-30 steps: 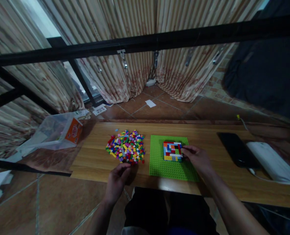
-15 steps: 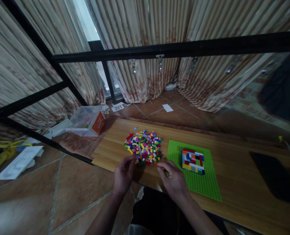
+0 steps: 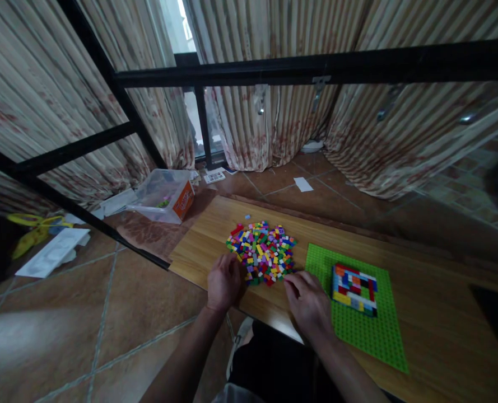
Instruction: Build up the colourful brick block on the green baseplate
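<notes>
A heap of small loose toy bricks (image 3: pixel 262 254) in many colours lies on the wooden table (image 3: pixel 198 238). At its left front edge is my left hand (image 3: pixel 224 282), fingers curled in and their tips mostly hidden. My right hand (image 3: pixel 310 302) is by the heap's right front edge, thumb and forefinger pinched together. Whatever either hand holds is too small or too covered to name. To the right, a green baseplate (image 3: pixel 383 341) carries a low, roughly square build of bricks (image 3: pixel 353 288) with a gap inside; my right hand overlaps the baseplate's left side in view.
One pale blue brick (image 3: pixel 247 216) lies apart behind the heap. A clear plastic box (image 3: pixel 160 196) with an orange label stands beyond the table's left end. A dark flat object (image 3: pixel 494 313) lies at the right. Black metal bars (image 3: pixel 274 74) cross before curtains.
The view has swung left, so the table and bricks appear farther right. My left hand has moved slightly forward along the heap's edge. My right hand stays near the heap, still pinched.
</notes>
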`<action>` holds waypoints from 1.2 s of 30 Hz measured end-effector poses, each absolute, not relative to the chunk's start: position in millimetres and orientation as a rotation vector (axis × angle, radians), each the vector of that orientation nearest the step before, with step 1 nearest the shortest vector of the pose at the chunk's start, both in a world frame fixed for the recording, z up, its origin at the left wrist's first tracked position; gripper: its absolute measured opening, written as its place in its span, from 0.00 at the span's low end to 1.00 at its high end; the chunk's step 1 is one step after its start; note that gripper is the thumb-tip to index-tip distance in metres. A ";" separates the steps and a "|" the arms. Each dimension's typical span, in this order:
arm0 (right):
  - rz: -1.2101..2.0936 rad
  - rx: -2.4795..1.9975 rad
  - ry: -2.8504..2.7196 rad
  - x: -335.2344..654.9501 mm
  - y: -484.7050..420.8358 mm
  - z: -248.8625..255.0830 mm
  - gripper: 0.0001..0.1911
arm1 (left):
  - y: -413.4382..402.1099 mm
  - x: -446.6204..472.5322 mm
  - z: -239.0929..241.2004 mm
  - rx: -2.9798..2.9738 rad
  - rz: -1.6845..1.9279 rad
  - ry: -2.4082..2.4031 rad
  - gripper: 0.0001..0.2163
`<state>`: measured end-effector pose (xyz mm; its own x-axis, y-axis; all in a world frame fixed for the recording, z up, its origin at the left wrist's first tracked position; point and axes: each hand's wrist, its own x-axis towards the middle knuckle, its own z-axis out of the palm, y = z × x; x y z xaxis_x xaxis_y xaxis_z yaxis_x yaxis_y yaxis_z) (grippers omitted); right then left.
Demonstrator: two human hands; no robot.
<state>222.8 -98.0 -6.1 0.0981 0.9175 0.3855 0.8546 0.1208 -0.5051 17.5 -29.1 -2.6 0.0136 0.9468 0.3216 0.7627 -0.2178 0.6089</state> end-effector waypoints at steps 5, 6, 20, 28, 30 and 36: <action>0.087 -1.676 -1.742 215.3 -95.7 -4.6 0.10 | -30.6 16.5 -7.0 2.092 0.974 1.754 0.08; 0.092 -1.650 -1.762 212.1 -95.4 -4.6 0.11 | -30.8 16.5 -7.2 2.091 0.981 1.757 0.08; 0.159 -1.662 -1.843 204.9 -93.9 -2.0 0.08 | -30.9 17.4 -5.2 2.124 0.943 1.787 0.07; 0.066 -1.728 -1.831 201.1 -96.2 -0.8 0.06 | -30.8 18.0 -4.8 2.143 0.935 1.817 0.07; 0.065 -1.722 -1.829 198.5 -94.5 0.1 0.07 | -30.7 17.9 -4.4 2.148 0.926 1.806 0.07; 0.224 -1.603 -1.686 195.9 -106.7 20.2 0.09 | -28.9 15.8 -4.7 2.147 0.936 1.806 0.07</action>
<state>195.9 -106.7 20.2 0.1032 0.9068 0.4088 0.7687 0.1881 -0.6113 15.8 -28.9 -4.7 0.0619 0.9369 0.3442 0.8214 -0.2437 0.5156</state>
